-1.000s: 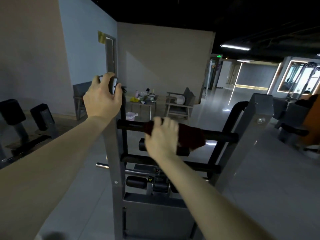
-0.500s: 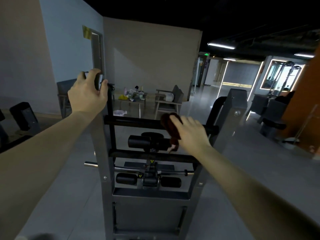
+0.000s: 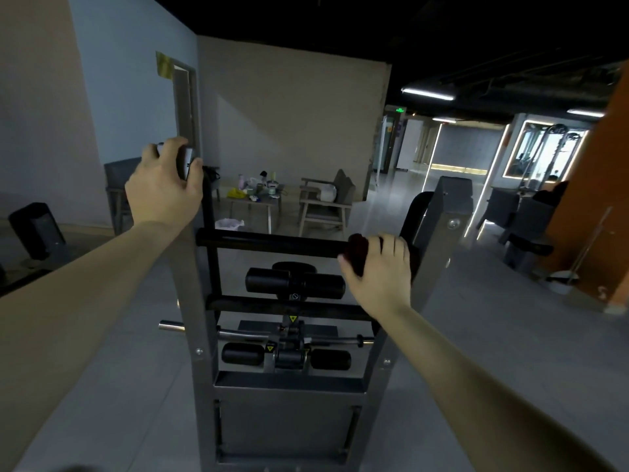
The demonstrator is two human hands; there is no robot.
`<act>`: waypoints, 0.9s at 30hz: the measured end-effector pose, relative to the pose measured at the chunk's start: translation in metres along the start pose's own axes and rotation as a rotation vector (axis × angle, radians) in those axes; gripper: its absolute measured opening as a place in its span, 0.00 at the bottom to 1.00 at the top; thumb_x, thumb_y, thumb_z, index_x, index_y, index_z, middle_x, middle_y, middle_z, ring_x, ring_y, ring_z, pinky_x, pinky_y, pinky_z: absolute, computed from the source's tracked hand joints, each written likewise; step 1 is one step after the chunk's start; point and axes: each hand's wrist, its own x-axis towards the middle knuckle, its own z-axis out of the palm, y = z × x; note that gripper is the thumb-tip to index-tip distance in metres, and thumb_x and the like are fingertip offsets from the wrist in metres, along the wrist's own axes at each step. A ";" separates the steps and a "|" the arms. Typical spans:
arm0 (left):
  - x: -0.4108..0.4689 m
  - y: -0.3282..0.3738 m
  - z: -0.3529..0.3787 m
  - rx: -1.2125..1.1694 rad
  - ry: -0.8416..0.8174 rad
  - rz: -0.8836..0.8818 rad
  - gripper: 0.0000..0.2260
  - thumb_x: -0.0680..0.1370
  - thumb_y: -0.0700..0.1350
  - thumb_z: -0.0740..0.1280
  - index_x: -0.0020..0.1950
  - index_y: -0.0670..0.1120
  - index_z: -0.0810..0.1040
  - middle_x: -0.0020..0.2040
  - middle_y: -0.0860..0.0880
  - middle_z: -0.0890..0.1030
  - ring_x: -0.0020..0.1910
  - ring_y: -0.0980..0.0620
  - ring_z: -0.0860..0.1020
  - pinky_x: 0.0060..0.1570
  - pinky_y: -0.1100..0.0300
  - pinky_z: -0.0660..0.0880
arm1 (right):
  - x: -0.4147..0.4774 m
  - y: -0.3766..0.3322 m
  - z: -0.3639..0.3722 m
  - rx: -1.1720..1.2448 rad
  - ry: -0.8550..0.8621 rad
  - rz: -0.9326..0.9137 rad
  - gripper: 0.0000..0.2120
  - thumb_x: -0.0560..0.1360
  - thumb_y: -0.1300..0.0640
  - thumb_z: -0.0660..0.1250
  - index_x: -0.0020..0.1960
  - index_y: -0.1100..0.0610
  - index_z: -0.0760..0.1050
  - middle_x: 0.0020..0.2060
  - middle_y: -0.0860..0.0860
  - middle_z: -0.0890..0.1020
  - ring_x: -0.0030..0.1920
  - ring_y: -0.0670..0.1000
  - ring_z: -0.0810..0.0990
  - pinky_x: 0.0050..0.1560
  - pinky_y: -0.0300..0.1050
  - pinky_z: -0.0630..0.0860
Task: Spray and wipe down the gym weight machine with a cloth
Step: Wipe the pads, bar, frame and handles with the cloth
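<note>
Now, looking down through the head camera, I see my two bare arms reaching forward to the grey metal weight machine (image 3: 289, 386), which stands on the floor directly in front of me.

My right hand (image 3: 377, 270) is at the right end of the black round horizontal bar (image 3: 272, 241), close to the right grey upright (image 3: 446, 212). Its fingers are curled over the bar from above and they hold the dark red cloth (image 3: 356, 251) against it. The cloth is wrapped on the bar, and only its left part shows beside my thumb.

My left hand (image 3: 163, 189) is higher and further left, at the top of the left grey upright (image 3: 185, 301). Its fingers are bent tightly round a small pale and dark object (image 3: 188, 161). I cannot tell if this object is a part of the upright or something separate.

Below the bar, between the uprights, there is a pair of black cylinder pads (image 3: 294, 282). Lower down and nearer to me there are two smaller black pads (image 3: 243, 356), and a chrome peg (image 3: 172, 326) sticks out on the left side.

Far behind the machine, near the beige wall, stand a low table (image 3: 269, 202) with small bottles on it and a wooden armchair (image 3: 325, 206) to its right.
</note>
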 end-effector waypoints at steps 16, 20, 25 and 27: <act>0.002 -0.005 0.003 0.003 0.012 0.038 0.16 0.82 0.54 0.61 0.66 0.48 0.73 0.58 0.38 0.76 0.49 0.32 0.77 0.45 0.42 0.73 | 0.013 0.036 0.006 -0.042 -0.065 -0.318 0.22 0.81 0.55 0.62 0.73 0.61 0.68 0.65 0.58 0.75 0.62 0.59 0.75 0.66 0.54 0.72; 0.002 -0.002 -0.001 0.021 -0.017 0.025 0.16 0.82 0.54 0.61 0.67 0.48 0.72 0.58 0.37 0.76 0.50 0.31 0.77 0.46 0.40 0.74 | -0.008 0.032 0.004 0.040 0.009 -0.151 0.22 0.77 0.65 0.67 0.70 0.65 0.71 0.66 0.60 0.74 0.64 0.62 0.75 0.68 0.56 0.73; 0.000 0.000 -0.002 0.018 -0.023 0.014 0.17 0.82 0.54 0.60 0.67 0.48 0.72 0.58 0.36 0.75 0.49 0.31 0.77 0.46 0.40 0.74 | -0.038 0.009 -0.013 0.446 0.125 0.439 0.15 0.84 0.54 0.55 0.55 0.62 0.77 0.52 0.54 0.75 0.51 0.55 0.78 0.46 0.49 0.77; -0.002 0.001 -0.003 0.013 -0.020 0.009 0.17 0.83 0.54 0.60 0.68 0.48 0.72 0.58 0.36 0.75 0.49 0.31 0.77 0.46 0.40 0.74 | -0.037 0.009 -0.004 0.850 0.064 0.877 0.17 0.85 0.49 0.54 0.55 0.57 0.77 0.49 0.53 0.80 0.47 0.54 0.81 0.47 0.48 0.77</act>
